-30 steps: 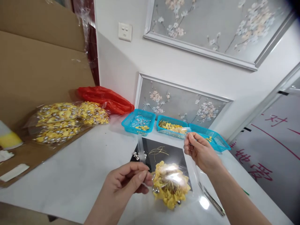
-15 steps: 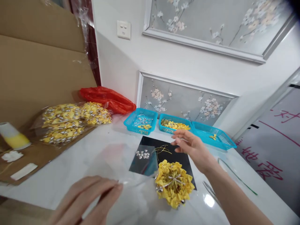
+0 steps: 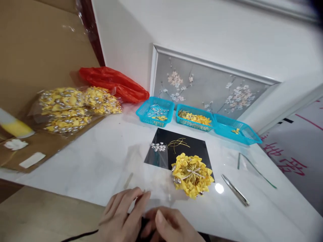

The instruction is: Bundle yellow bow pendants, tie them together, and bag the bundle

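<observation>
The cluster (image 3: 193, 175) appears gathered over the near edge of the mat (image 3: 196, 148), beads (image 3: 158, 147) and wires (image 3: 179, 143) lie loose on it, and your left hand (image 3: 123, 211) and right hand (image 3: 174, 223) sit nearer you, their grip impossible to tell.

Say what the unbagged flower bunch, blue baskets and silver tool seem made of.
Unbagged flower bunch: fabric or plastic, unclear; slight sheen, crinkled petals.
Blue baskets: probably moulded plastic, semi-glossy, with latticed walls.
Silver tool: likely polished metal, given its glints.
</observation>
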Available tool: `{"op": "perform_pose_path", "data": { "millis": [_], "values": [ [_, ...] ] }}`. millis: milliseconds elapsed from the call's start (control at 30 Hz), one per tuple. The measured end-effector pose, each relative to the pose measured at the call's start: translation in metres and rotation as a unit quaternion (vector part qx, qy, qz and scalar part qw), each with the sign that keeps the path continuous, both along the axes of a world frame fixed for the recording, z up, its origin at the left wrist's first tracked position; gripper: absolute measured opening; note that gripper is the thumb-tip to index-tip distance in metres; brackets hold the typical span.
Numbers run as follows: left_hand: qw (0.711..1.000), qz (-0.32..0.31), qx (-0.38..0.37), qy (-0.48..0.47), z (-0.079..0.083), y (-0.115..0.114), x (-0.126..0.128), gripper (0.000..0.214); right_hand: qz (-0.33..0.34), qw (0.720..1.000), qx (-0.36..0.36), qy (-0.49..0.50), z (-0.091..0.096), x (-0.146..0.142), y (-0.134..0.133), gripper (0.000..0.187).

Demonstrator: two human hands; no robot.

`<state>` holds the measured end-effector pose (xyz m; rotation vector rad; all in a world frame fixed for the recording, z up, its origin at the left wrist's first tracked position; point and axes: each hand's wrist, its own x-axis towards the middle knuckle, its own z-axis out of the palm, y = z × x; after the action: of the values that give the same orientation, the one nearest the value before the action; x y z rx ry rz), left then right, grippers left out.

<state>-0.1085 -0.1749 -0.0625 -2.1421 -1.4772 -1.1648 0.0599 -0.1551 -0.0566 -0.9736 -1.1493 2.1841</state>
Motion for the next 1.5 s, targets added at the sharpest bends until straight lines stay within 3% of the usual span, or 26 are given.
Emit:
{"op": "perform_pose_path", "data": {
  "millis": [100, 200, 433, 600, 700, 767, 800, 867, 933, 1000, 1033, 1100, 1200, 1300, 1367, 1500],
  "values": [
    [1.000, -0.023, 0.008, 0.011, -0.005, -0.004, -0.001, 0.037, -0.086, 0.973, -0.161, 0.144, -0.008, -0.013, 0.006, 0.048],
    [0.999, -0.025, 0.003, 0.034, -0.010, -0.008, -0.005, 0.037, -0.167, 0.952, -0.187, 0.176, -0.008, -0.018, 0.014, 0.037],
    [1.000, -0.024, -0.003, 0.014, -0.013, -0.006, -0.006, 0.046, -0.161, 0.982, 0.011, 0.099, -0.002, -0.013, 0.020, 0.026],
    [1.000, -0.022, 0.003, 0.001, -0.008, 0.003, -0.004, 0.050, -0.160, 0.985, 0.065, 0.027, -0.002, -0.009, 0.026, 0.020],
    [1.000, -0.005, -0.009, -0.008, -0.007, 0.007, -0.001, 0.055, -0.125, 0.974, 0.185, -0.041, 0.008, -0.005, 0.033, 0.017],
    [0.998, 0.001, -0.059, -0.037, -0.008, 0.006, 0.003, 0.059, -0.075, 0.929, 0.346, -0.111, 0.021, -0.002, 0.037, 0.016],
    [0.993, 0.002, -0.098, -0.064, -0.009, 0.004, 0.006, 0.062, -0.042, 0.885, 0.439, -0.153, 0.029, -0.001, 0.040, 0.019],
    [0.971, 0.000, -0.179, -0.158, -0.007, -0.002, 0.011, 0.066, 0.014, 0.759, 0.605, -0.240, 0.044, -0.001, 0.042, 0.022],
    [0.919, -0.017, -0.236, -0.315, -0.002, -0.009, 0.017, 0.067, 0.038, 0.623, 0.714, -0.317, 0.056, -0.004, 0.042, 0.018],
    [0.819, -0.040, -0.256, -0.513, 0.006, -0.013, 0.021, 0.063, 0.028, 0.515, 0.778, -0.357, 0.061, -0.009, 0.040, 0.012],
    [0.761, -0.052, -0.258, -0.593, 0.011, -0.014, 0.022, 0.066, 0.019, 0.480, 0.797, -0.366, 0.060, -0.012, 0.038, 0.012],
    [0.656, -0.076, -0.268, -0.702, 0.019, -0.015, 0.025, 0.083, 0.011, 0.445, 0.816, -0.369, 0.054, -0.016, 0.036, 0.014],
    [0.550, -0.067, -0.302, -0.776, 0.024, -0.012, 0.028, 0.094, 0.026, 0.445, 0.817, -0.367, 0.037, -0.019, 0.035, 0.017],
    [0.468, -0.002, -0.357, -0.809, 0.023, -0.006, 0.030, 0.076, 0.010, 0.464, 0.813, -0.351, 0.018, -0.016, 0.035, 0.021],
    [0.430, 0.016, -0.369, -0.824, 0.021, -0.001, 0.031, 0.060, -0.018, 0.485, 0.805, -0.342, 0.008, -0.010, 0.034, 0.026],
    [0.375, -0.044, -0.352, -0.856, 0.021, 0.009, 0.031, 0.037, -0.103, 0.548, 0.767, -0.318, -0.003, 0.004, 0.033, 0.028]
  ]
}}
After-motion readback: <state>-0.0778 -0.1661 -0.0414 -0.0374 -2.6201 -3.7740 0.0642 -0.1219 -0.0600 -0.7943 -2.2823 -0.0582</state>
